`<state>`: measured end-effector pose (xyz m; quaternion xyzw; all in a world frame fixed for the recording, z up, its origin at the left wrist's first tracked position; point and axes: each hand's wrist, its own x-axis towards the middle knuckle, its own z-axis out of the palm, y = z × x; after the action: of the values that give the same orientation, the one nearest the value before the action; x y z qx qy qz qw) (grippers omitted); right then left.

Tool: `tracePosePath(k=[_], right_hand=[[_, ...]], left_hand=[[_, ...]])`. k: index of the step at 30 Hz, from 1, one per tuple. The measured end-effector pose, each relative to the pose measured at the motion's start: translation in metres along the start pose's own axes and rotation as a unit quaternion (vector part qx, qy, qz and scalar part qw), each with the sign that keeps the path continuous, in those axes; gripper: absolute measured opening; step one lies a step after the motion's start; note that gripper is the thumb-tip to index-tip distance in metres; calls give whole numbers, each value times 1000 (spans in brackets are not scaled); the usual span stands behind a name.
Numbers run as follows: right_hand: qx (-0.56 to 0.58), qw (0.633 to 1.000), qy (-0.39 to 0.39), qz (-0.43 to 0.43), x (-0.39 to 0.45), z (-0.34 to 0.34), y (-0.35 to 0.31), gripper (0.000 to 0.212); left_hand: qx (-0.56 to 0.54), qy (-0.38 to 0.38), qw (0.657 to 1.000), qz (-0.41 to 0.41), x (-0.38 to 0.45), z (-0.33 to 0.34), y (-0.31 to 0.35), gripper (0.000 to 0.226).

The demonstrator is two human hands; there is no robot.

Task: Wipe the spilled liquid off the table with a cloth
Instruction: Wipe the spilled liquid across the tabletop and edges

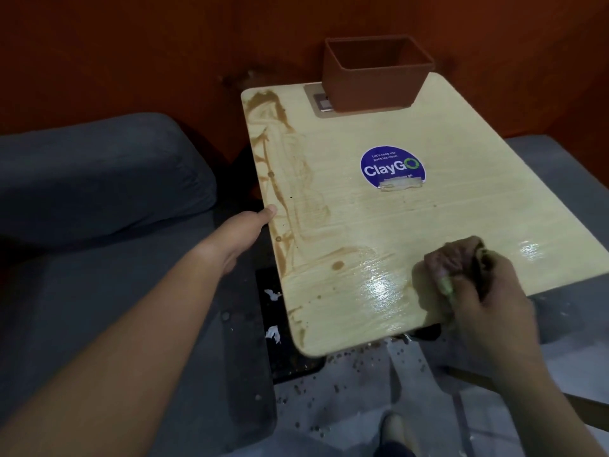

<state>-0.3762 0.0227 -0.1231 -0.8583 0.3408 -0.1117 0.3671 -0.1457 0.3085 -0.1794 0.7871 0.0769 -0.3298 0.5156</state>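
Observation:
A pale wood-grain table (412, 219) carries brown spilled liquid (283, 179) smeared in streaks along its left side and near corner, with a wet sheen near the front. My right hand (487, 298) is shut on a crumpled brownish cloth (451, 255), pressed on the table near its front right edge. My left hand (250, 225) grips the table's left edge, thumb on top.
A brown rectangular bin (375, 77) stands at the table's far end, by a small inset panel (321, 102). A round blue sticker (392, 166) sits mid-table. Grey cushioned seats (99, 179) flank both sides. Drops and paper scraps (273, 334) litter the floor below.

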Motion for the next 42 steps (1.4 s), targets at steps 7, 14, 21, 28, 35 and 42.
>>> tracePosePath(k=[7, 14, 21, 28, 35, 42], right_hand=[[35, 970, -142, -196, -101, 84, -68, 37], [299, 926, -229, -9, -72, 67, -56, 29], [96, 994, -53, -28, -6, 11, -12, 31], [0, 985, -95, -146, -68, 63, -50, 34], [149, 963, -208, -81, -98, 102, -88, 27], [93, 995, -6, -16, 5, 50, -56, 65]], left_hand=[[9, 25, 1000, -2, 0, 2, -1, 78], [21, 34, 999, 0, 1, 3, 1, 77], [5, 31, 999, -9, -5, 4, 2, 67], [0, 42, 999, -11, -8, 7, 2, 76], [11, 35, 999, 19, -14, 5, 4, 54], [-53, 106, 991, 57, -42, 6, -36, 61]])
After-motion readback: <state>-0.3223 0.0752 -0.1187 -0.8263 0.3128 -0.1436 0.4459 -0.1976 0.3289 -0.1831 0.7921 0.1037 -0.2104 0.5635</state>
